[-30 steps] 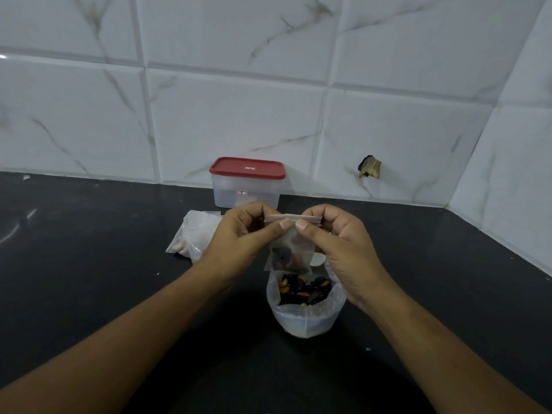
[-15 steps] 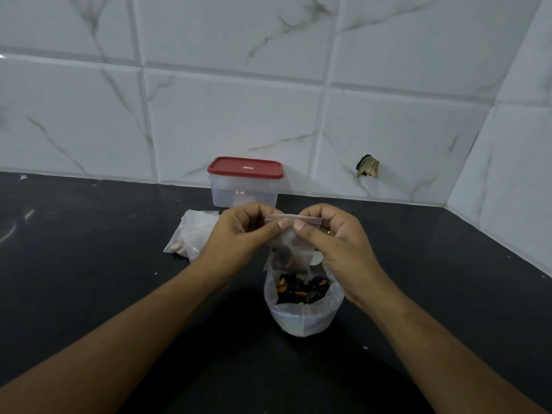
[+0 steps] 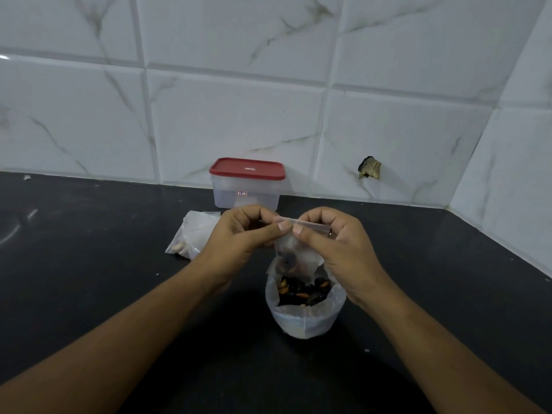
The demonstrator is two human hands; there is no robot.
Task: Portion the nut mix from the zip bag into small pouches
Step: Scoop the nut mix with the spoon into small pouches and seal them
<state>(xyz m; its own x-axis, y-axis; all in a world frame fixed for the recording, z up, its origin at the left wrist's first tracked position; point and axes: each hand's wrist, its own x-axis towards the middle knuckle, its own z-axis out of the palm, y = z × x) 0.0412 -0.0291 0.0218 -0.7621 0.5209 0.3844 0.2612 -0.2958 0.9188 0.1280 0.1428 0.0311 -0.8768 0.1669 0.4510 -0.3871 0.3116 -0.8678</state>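
A small clear pouch (image 3: 294, 255) with a few dark nuts in its bottom hangs above the open zip bag (image 3: 304, 318). My left hand (image 3: 248, 234) and my right hand (image 3: 331, 243) both pinch the pouch's top strip between thumb and fingers, thumbs almost touching at the middle. The zip bag stands on the black counter with its top rolled down, holding dark and orange nut mix (image 3: 303, 289). The pouch's lower edge hides part of the mix.
A clear box with a red lid (image 3: 247, 183) stands at the tiled wall behind my hands. A clear plastic bag (image 3: 194, 237) with pale pieces inside lies on the black counter (image 3: 89, 264) to the left. The tiled wall turns a corner at the right.
Both hands kept pinching the pouch's top strip. The pouch and hands stayed almost in place above the zip bag.
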